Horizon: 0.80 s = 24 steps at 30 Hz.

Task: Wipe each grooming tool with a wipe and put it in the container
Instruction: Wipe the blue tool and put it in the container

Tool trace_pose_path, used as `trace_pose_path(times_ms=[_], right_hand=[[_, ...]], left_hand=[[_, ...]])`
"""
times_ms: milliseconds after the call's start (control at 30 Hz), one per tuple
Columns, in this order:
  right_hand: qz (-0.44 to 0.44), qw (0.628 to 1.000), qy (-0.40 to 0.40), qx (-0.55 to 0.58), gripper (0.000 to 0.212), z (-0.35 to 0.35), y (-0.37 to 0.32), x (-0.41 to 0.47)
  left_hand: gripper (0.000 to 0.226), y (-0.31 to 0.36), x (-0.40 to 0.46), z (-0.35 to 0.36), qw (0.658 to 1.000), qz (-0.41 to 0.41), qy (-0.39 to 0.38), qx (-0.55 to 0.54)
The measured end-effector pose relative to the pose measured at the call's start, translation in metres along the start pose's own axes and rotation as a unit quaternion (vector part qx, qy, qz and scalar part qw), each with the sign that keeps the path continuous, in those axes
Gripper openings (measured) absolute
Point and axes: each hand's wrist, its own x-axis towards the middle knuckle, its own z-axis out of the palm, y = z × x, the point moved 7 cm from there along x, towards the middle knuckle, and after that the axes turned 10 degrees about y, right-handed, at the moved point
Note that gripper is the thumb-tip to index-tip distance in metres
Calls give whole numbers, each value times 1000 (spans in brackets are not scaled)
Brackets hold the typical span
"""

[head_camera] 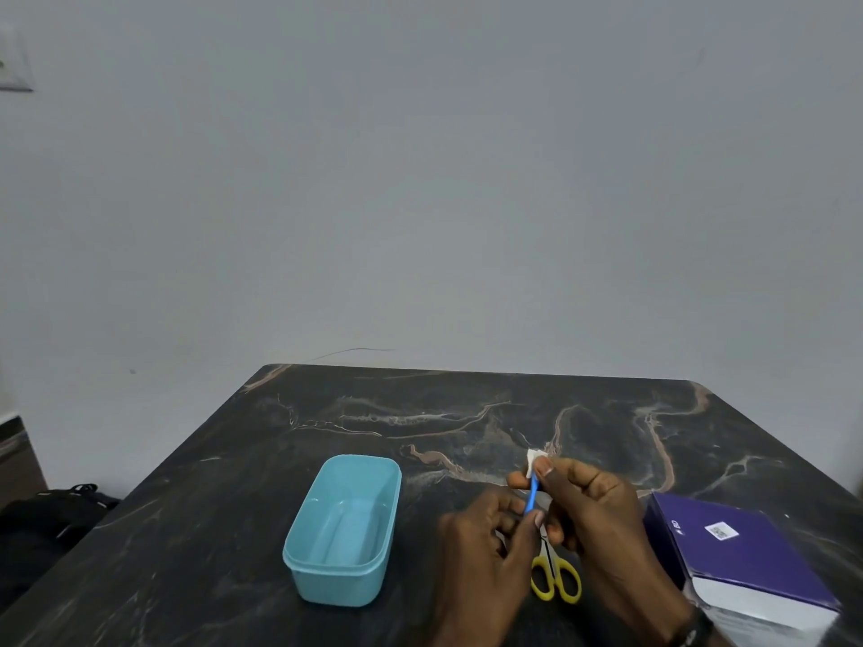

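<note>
Both hands are working on one thin blue tool (530, 499): the left hand (485, 548) is pinching its lower end in a narrow grip, and the right hand (593, 516) is pinching a small white wipe (534, 461) around its top, above the right half of the tabletop (467, 413). It looks light, stiff and probably slippery, so holding near the end is sensible. Yellow-handled scissors (555, 579) are lying under the hands. The blue container (343, 530), towards the left edge, is holding nothing, as far as I can see.

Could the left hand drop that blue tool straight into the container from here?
Probably yes: the left hand holds the blue tool just right of the open container, nothing between; the right hand must release first.
</note>
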Motion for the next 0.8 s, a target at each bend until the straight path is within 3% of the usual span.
trace_pose_path(times_ms=[133, 233, 300, 467, 800], right_hand=[[19, 1000, -22, -8, 19, 3, 0, -2], [27, 999, -38, -23, 27, 4, 1, -2], [26, 999, -39, -26, 23, 4, 1, -2], [14, 1000, -16, -2, 17, 2, -1, -1], [5, 999, -43, -15, 29, 4, 2, -2]], left_hand=[[31, -2, 0, -1, 1000, 0, 6, 1], [22, -3, 0, -1, 1000, -3, 6, -3], [9, -3, 0, -1, 1000, -3, 6, -10], [1, 0, 1, 0, 1000, -1, 4, -9], [14, -6, 2, -2, 999, -10, 10, -31]])
